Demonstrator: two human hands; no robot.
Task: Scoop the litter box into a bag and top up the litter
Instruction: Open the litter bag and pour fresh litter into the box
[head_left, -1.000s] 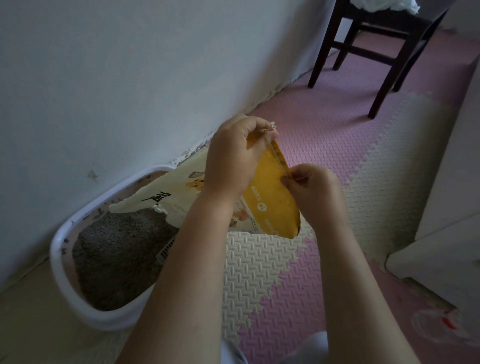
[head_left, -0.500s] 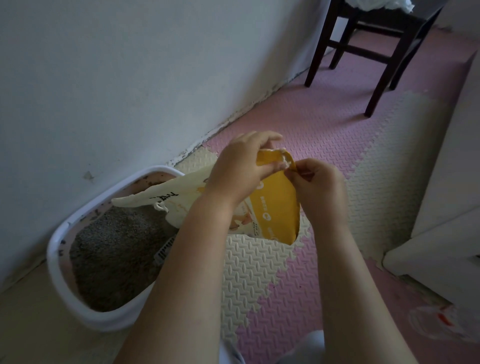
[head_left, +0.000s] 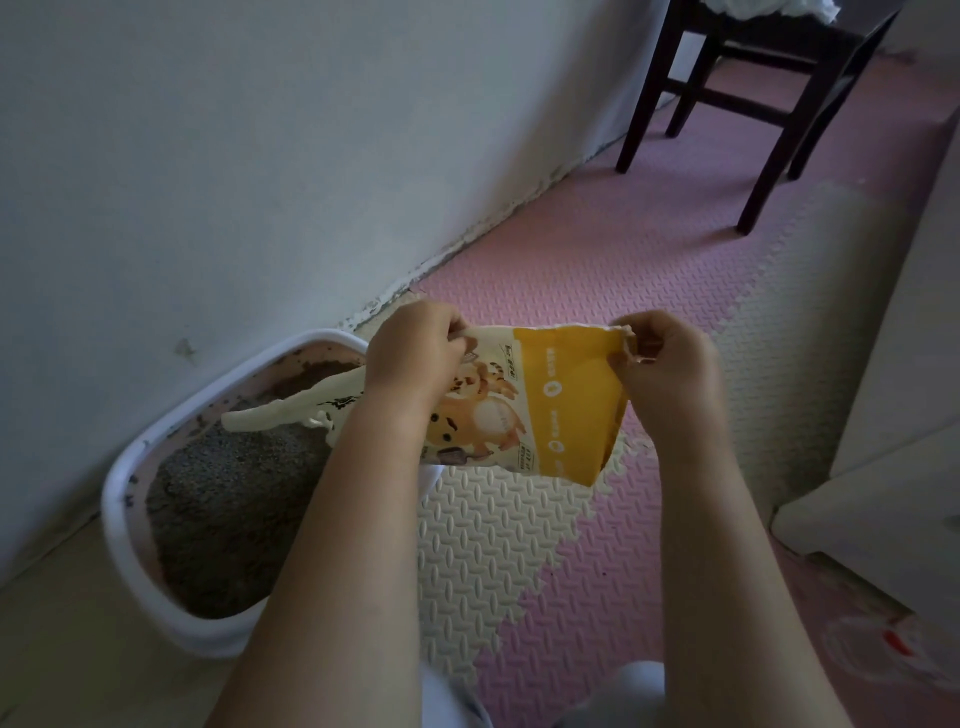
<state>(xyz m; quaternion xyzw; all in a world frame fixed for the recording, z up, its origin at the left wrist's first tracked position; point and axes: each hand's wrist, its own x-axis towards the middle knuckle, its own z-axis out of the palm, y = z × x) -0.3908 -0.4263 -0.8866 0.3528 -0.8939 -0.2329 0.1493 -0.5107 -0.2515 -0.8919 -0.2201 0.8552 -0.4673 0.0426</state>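
A yellow and cream litter bag with a cartoon animal print hangs flat between my two hands. My left hand pinches its top left corner. My right hand pinches the top right corner, where the edge looks torn. The bag's far end droops over the white litter box, which stands against the wall at the left. Grey litter covers the box's floor; my left forearm hides the box's right side.
A dark wooden chair with white cloth on its seat stands at the back right. Pink and cream foam mats cover the floor. White furniture borders the right edge. A grey wall runs along the left.
My hands have moved apart, spreading the bag's top edge wide so its printed face now shows. Before, both hands pinched close together at one corner of the folded bag.
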